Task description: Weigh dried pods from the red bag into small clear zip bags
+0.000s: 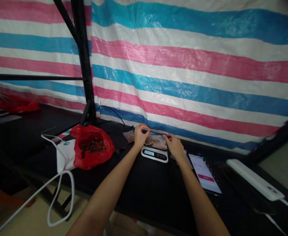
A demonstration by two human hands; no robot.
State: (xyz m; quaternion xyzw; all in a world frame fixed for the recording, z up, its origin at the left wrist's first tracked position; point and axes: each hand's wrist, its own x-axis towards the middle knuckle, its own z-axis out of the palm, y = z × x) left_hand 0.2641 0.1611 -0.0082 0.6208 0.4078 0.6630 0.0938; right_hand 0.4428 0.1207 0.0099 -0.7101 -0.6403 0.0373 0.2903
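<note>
Two bare forearms [114, 183] are in the lower part of the frame, over the black counter [151, 190]. At left of the frame, a white box [67, 150] lies beside an open red bag [107, 149] with brown kernels [92, 144] inside. Near the centre there is a small filled pouch [129, 136]; then the left hand [140, 135] and the right hand [175, 146], both with fingers narrow, seem to pinch the upper corners of a clear bag [156, 141], which lies on the white scale [155, 155]. Further right lie a lit phone [204, 173] and a white bar [254, 180].
</note>
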